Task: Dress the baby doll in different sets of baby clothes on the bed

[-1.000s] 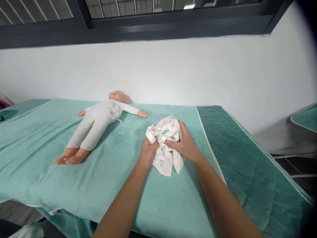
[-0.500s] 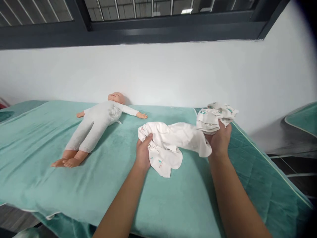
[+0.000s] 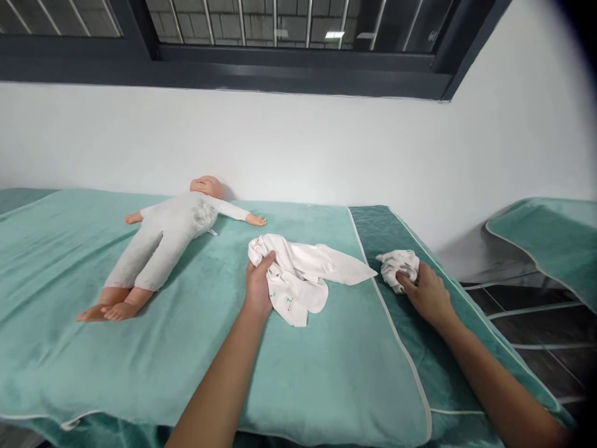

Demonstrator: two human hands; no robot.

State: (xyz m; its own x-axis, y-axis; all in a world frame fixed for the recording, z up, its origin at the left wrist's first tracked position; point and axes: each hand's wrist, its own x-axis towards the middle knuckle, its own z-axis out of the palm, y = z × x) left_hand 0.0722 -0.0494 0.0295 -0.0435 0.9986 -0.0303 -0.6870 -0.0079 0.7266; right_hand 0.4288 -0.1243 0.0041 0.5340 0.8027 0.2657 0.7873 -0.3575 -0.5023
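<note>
My left hand [image 3: 259, 285] is closed on the near left end of a white garment [image 3: 301, 270] with small coloured prints, which stretches to the right over the green sheet in a point. Further right, my right hand [image 3: 426, 292] grips a bunched white patterned cloth [image 3: 400, 269] low over the darker green cover. The two cloths are apart. A doll [image 3: 170, 230] in a white suit lies on its back at the left, its head near the wall and its bare feet toward the front.
The light green sheet [image 3: 317, 373] has a pale edge beside the dark green quilted cover [image 3: 373, 227]. White wall and a dark window frame [image 3: 298, 74] stand behind. Another green pad [image 3: 550, 230] shows at the right, above dark floor with pale bars.
My right hand has moved right and down with the bunched cloth, away from the white garment. My left hand keeps its hold. The view has shifted slightly to the right.
</note>
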